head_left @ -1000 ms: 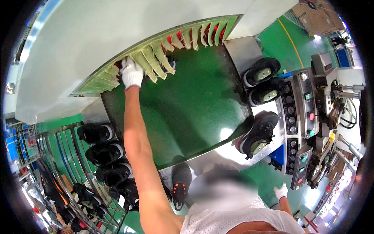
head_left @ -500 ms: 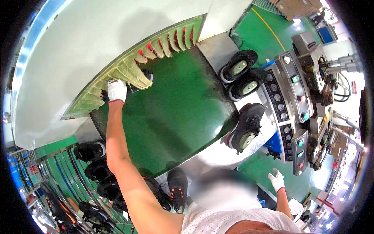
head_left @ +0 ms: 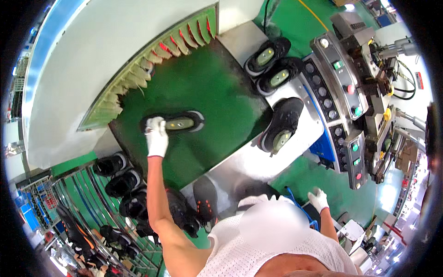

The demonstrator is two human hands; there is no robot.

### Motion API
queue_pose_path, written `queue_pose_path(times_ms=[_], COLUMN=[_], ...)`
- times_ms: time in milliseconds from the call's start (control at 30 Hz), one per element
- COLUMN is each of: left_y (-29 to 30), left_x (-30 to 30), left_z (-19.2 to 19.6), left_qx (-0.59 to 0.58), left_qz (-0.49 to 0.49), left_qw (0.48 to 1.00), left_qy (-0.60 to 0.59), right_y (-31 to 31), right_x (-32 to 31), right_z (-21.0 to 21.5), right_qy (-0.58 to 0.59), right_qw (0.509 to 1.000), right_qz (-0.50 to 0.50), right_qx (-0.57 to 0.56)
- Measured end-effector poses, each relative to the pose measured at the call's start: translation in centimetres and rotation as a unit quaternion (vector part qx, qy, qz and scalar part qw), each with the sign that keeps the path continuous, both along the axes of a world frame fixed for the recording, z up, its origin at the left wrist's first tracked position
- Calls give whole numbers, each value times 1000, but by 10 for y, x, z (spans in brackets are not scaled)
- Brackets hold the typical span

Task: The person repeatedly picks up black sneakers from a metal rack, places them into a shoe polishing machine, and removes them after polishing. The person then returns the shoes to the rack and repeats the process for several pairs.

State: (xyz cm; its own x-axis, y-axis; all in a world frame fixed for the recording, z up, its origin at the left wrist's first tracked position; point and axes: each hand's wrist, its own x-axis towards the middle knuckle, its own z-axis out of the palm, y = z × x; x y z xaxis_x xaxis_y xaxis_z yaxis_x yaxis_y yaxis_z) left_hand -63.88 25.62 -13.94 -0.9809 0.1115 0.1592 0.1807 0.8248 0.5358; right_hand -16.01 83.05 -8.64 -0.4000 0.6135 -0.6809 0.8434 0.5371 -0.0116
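A black shoe (head_left: 190, 123) with a pale rim at its heel lies on the green conveyor belt (head_left: 184, 150). A greenish plate of the last inside it shows through its opening. My left hand (head_left: 157, 140), in a white glove, has its fingers closed on the toe end of this shoe. Behind the shoe hang the frayed pale flaps (head_left: 138, 76) of a curtain, at the mouth of a white machine housing. Well away to the right, my right hand (head_left: 318, 201), also gloved in white, hangs over the floor with fingers apart, holding nothing.
Two black shoes on lasts (head_left: 264, 56) sit on the metal ledge right of the belt, and another black shoe (head_left: 282, 124) stands nearer. Machines with button panels (head_left: 341, 74) line the right. Several dark shoes (head_left: 122, 183) sit at the left by a metal rack (head_left: 87, 196).
My left hand has come from the curtain flaps back toward me, bringing the shoe out onto the open belt. The flaps have dropped back. My right hand has shifted slightly left and up.
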Motion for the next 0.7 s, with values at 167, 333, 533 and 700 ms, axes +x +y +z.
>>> queue_pose_path(times_ms=[167, 333, 533, 700], left_y=[61, 95, 74, 97], left_x=[80, 90, 71, 93], left_z=[-13, 12, -12, 41], left_qx=[-5, -124, -108, -79], left_qz=[-29, 35, -42, -137], left_qw=[999, 988, 989, 987], left_qy=[-39, -89, -96, 1], right_y=[-13, -42, -76, -120], right_x=[-53, -123, -178, -215], right_z=[1, 44, 92, 85], right_qy=[82, 223, 237, 347], right_qw=[993, 958, 928, 853], right_qz=[73, 130, 134, 250], right_qx=[-46, -122, -254, -299])
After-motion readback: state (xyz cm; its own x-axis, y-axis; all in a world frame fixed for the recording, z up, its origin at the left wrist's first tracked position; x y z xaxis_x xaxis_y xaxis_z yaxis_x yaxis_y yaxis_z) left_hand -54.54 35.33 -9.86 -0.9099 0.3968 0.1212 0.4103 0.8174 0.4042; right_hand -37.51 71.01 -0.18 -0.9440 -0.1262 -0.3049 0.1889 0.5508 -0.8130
